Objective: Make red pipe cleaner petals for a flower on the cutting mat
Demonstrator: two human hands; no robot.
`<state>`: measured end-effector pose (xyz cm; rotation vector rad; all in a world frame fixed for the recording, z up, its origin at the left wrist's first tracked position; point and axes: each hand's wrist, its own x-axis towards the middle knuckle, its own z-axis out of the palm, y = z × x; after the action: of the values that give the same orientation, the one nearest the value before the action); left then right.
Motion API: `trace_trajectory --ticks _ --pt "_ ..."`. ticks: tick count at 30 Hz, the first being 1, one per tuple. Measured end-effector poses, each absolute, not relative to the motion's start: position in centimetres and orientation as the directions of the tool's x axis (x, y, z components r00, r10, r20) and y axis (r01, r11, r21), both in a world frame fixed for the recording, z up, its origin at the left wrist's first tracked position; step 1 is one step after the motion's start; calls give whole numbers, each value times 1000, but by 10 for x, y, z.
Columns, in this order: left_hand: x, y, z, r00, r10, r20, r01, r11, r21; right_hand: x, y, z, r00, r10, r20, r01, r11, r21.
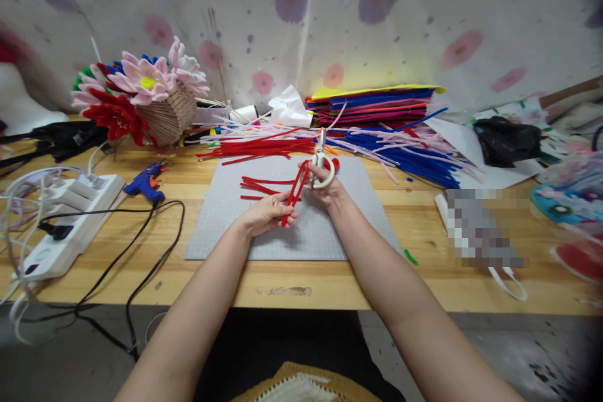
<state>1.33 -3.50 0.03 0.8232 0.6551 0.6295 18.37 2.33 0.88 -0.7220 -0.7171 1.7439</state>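
My left hand (pixel 272 213) is closed on the lower ends of a red pipe cleaner (pixel 296 191), which is bent double into a narrow loop. At the loop's upper end, my right hand (pixel 326 187) pinches the fold. White-handled scissors (pixel 322 166) also sit in my right hand, their blades pointing up and away from me. Several cut red pipe cleaners (pixel 264 187) lie on the grey cutting mat (pixel 221 235), just beyond my left hand. Behind the mat's far edge is a pile of long red pipe cleaners (pixel 264 147).
On the left are a blue glue gun (pixel 147 183), a white power strip (pixel 75 226) with trailing cables, and a bouquet of pipe-cleaner flowers (pixel 146 85). Blue pipe cleaners (pixel 414 160) and stacked coloured bundles (pixel 377 107) lie at the back. A black plastic bag (pixel 506 141) rests at right.
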Motion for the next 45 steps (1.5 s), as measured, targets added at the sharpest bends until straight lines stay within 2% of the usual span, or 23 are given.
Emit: trace_trajectory --ticks 8,12,22,27,30,33,36,38,41,45 --pt "14 -37 1 649 703 -291 -225 543 809 184 28 4 -282 936 -211 -660 -349 -665" --pt "13 -37 1 650 692 -314 -190 548 815 185 29 4 -251 947 -201 -699 -321 -639" --pt "14 -40 7 612 721 -326 -207 544 814 188 28 6 -181 975 -132 -660 -220 -718" --pt "18 -38 6 412 858 -309 -231 426 875 181 22 10 -96 995 -39 -580 -87 -810" --pt "15 -36 7 264 928 -262 -112 299 948 173 17 13 -83 997 -7 -514 -49 -857" --pt "9 -34 7 155 982 -104 78 93 993 167 14 12 -95 995 9 -465 -36 -884" --pt "6 -32 2 111 986 124 321 -153 935 162 16 6 -34 999 17 -454 0 -891" --pt "7 -31 -2 145 968 203 476 -248 844 161 17 3 3 1000 20 -451 19 -893" --pt "9 -31 -6 125 965 229 577 -259 775 162 19 2 -4 1000 23 -415 20 -910" --pt "3 -28 -5 -6 966 260 553 -213 805 171 16 8 -175 984 -21 -333 -79 -940"
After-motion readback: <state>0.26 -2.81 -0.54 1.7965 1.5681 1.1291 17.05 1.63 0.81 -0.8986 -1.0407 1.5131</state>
